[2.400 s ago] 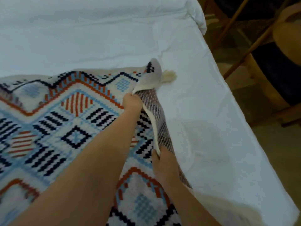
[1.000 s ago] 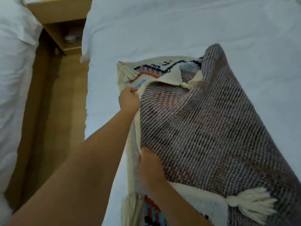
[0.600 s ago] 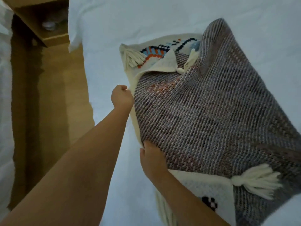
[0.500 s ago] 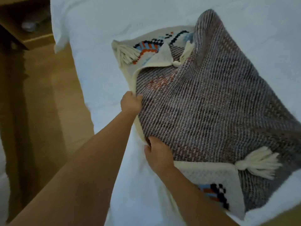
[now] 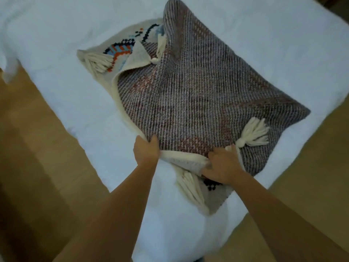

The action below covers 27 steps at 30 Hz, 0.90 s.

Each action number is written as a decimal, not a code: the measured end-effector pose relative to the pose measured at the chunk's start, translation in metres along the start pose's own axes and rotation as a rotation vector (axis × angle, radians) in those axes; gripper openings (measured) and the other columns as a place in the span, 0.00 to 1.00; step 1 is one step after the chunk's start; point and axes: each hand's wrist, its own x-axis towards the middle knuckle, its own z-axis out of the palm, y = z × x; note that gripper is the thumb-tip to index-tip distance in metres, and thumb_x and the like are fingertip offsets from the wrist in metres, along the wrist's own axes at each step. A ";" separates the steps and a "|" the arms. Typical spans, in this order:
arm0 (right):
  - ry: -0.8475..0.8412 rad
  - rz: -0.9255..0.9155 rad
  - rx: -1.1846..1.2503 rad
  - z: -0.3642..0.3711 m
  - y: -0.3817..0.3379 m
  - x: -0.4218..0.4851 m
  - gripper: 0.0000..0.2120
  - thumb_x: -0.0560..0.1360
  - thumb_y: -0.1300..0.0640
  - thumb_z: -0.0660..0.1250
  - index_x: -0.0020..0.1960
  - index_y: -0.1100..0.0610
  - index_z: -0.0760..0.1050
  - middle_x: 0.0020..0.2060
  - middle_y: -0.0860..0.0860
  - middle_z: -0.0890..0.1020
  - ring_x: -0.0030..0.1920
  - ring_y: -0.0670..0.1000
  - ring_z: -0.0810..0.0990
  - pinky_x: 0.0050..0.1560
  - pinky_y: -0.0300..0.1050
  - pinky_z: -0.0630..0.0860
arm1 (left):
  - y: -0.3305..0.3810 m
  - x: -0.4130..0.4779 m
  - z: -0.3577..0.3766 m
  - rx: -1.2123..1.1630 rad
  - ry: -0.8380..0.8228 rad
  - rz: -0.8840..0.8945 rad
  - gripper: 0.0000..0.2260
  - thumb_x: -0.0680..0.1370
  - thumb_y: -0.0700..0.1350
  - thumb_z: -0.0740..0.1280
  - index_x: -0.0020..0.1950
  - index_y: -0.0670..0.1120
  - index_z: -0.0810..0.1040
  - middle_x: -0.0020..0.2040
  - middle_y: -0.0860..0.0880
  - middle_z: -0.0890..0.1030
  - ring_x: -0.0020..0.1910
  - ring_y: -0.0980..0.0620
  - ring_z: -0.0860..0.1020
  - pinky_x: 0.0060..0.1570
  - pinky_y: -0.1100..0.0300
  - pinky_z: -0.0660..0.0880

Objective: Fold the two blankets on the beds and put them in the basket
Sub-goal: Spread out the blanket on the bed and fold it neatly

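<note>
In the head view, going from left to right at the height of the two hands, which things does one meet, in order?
floor → white bed sheet → left hand → right hand → cream tassel. The blanket, which both hands grip at its near edge, spans several of these, so it is left out.

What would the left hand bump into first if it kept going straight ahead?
The blanket. The left hand grips its near edge and points across it, so it would probably push straight into the grey striped fold.
</note>
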 end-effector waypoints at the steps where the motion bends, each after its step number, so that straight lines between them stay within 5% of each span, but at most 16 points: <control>1: 0.000 -0.003 -0.014 0.001 0.001 -0.004 0.21 0.73 0.39 0.56 0.52 0.55 0.75 0.53 0.52 0.78 0.58 0.53 0.73 0.71 0.62 0.48 | -0.003 -0.011 0.006 0.005 0.000 -0.019 0.19 0.76 0.51 0.64 0.59 0.38 0.70 0.57 0.40 0.77 0.58 0.41 0.74 0.57 0.52 0.70; 4: 0.147 -0.018 0.043 0.013 -0.013 -0.021 0.11 0.75 0.47 0.60 0.45 0.53 0.75 0.44 0.52 0.82 0.49 0.52 0.79 0.68 0.52 0.59 | -0.010 -0.045 0.018 0.019 -0.012 0.006 0.19 0.75 0.56 0.63 0.53 0.41 0.72 0.52 0.43 0.78 0.54 0.43 0.76 0.51 0.53 0.71; 6: 0.298 0.002 0.105 0.025 -0.027 -0.034 0.07 0.74 0.52 0.65 0.41 0.54 0.76 0.37 0.53 0.83 0.40 0.53 0.82 0.50 0.45 0.74 | -0.022 -0.072 0.022 0.080 -0.051 0.166 0.18 0.74 0.60 0.62 0.45 0.45 0.72 0.44 0.47 0.77 0.46 0.47 0.77 0.43 0.56 0.70; 8: 0.237 0.041 0.199 0.039 -0.032 -0.043 0.11 0.78 0.53 0.57 0.49 0.57 0.75 0.43 0.56 0.84 0.43 0.55 0.82 0.43 0.45 0.74 | -0.041 -0.100 0.026 0.218 -0.149 0.368 0.16 0.73 0.58 0.63 0.43 0.44 0.73 0.43 0.46 0.76 0.44 0.46 0.76 0.40 0.57 0.69; 12: 0.185 0.010 0.267 0.059 -0.024 -0.049 0.14 0.79 0.49 0.54 0.54 0.57 0.72 0.50 0.56 0.82 0.50 0.56 0.80 0.47 0.46 0.72 | -0.082 -0.133 0.037 0.650 -0.300 0.666 0.17 0.75 0.50 0.62 0.58 0.40 0.73 0.55 0.42 0.76 0.52 0.45 0.74 0.48 0.55 0.70; 16: 0.086 -0.041 0.339 0.070 -0.029 -0.059 0.14 0.77 0.57 0.58 0.60 0.59 0.68 0.59 0.57 0.74 0.58 0.57 0.74 0.53 0.49 0.71 | -0.090 -0.143 0.034 0.589 -0.421 0.689 0.14 0.78 0.45 0.59 0.61 0.40 0.73 0.57 0.42 0.76 0.54 0.45 0.74 0.52 0.58 0.68; 23: 0.135 0.055 0.432 0.093 -0.070 -0.087 0.16 0.78 0.60 0.57 0.65 0.60 0.65 0.62 0.58 0.69 0.59 0.57 0.72 0.56 0.49 0.72 | -0.134 -0.172 -0.006 0.986 -0.775 0.847 0.18 0.77 0.46 0.58 0.65 0.44 0.71 0.59 0.44 0.75 0.55 0.44 0.75 0.55 0.55 0.72; 27: 0.166 0.034 0.474 0.110 -0.087 -0.102 0.25 0.77 0.56 0.58 0.72 0.59 0.58 0.65 0.58 0.66 0.63 0.57 0.67 0.60 0.50 0.69 | -0.152 -0.180 -0.021 1.073 -0.871 0.913 0.23 0.75 0.54 0.61 0.67 0.45 0.70 0.62 0.44 0.75 0.58 0.44 0.75 0.59 0.52 0.71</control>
